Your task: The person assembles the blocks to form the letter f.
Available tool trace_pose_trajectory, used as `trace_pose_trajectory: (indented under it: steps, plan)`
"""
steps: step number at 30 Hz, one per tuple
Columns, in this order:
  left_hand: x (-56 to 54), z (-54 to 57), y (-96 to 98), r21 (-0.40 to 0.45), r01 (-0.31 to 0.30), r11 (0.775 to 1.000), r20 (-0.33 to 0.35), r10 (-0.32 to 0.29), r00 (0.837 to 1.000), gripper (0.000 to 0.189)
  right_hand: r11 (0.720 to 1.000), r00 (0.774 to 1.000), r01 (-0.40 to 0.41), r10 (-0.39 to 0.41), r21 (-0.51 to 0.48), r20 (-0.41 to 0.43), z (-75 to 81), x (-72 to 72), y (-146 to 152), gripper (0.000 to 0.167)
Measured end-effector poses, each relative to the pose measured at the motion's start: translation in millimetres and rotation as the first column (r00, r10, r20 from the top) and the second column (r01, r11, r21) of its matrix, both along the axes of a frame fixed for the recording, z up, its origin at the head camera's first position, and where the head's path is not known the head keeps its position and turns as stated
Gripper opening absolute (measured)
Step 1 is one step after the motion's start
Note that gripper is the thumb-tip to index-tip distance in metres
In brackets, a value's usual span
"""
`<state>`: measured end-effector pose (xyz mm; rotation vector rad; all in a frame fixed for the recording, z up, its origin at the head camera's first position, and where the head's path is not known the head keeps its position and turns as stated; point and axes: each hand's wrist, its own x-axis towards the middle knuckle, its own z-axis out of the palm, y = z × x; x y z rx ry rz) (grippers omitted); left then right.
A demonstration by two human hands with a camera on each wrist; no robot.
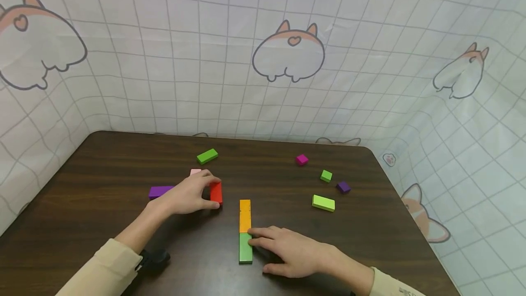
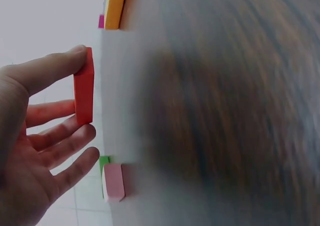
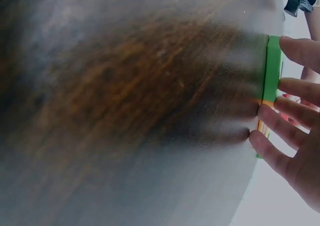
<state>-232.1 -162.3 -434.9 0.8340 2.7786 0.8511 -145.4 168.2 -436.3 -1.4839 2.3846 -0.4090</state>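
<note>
Between thumb and fingertips, my left hand [image 1: 186,195] pinches a red block [image 1: 216,193] by its two ends. In the left wrist view the red block [image 2: 85,88] stands across the gap from thumb to fingers. An orange block [image 1: 244,216] and a green block [image 1: 245,248] lie end to end in one line, right of the red one. My right hand [image 1: 293,251] has its fingers extended, their tips at the right side of this pair near the joint. The right wrist view shows the green block [image 3: 272,68] beside the spread fingers.
Behind my left hand lie a purple block [image 1: 160,192], a pink block [image 1: 195,171] and a green block [image 1: 207,156]. At right sit a magenta cube [image 1: 302,160], a small green cube [image 1: 326,176], a dark purple cube [image 1: 343,187] and a lime block [image 1: 323,203]. A patterned curtain [image 1: 172,58] borders the table.
</note>
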Motion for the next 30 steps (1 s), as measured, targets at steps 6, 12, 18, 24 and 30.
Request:
trace_pose_trajectory:
  steps: [6,12,18,24,30]
  plan:
    - [-2.3,-2.7,11.2,0.028,0.001,1.0,-0.008,-0.001,1.0,0.063,1.0,1.0,0.005,-0.005,0.002,0.013,0.8,-0.2,1,0.058]
    - [-5.3,-3.6,21.0,0.039,-0.004,0.999,-0.023,0.005,1.0,0.063,1.0,1.0,0.015,-0.015,0.004,0.015,0.1,0.2,2,0.058]
    - [-8.2,-2.0,30.6,0.052,0.008,0.999,-0.017,-0.008,1.0,0.064,1.0,1.0,0.017,-0.017,-0.004,0.014,0.1,0.9,2,0.058]
    - [-12.2,-0.9,37.2,0.045,0.013,0.999,-0.034,-0.011,0.999,0.063,1.0,1.0,0.021,-0.021,-0.009,0.001,0.7,0.4,2,0.059]
    - [-15.3,-1.2,41.4,0.055,0.024,0.998,-0.035,-0.022,0.999,0.063,1.0,1.0,0.017,-0.017,-0.008,0.016,0.3,1.1,1,0.058]
